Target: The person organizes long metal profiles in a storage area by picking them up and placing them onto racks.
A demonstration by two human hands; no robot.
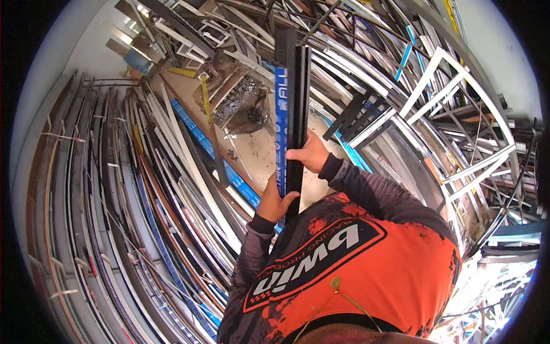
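Swung left, the blue-filmed strip [238,182] could be struck by the long dark profile [306,97] held out ahead of the chest; swung right, its far end could catch the white frame [436,97], the cause being its length amid such clutter. The left hand [274,199] grasps its near part, thumb over the face, and the right hand [310,153], farther along, clasps the right edge, though one piece or two cannot be told.
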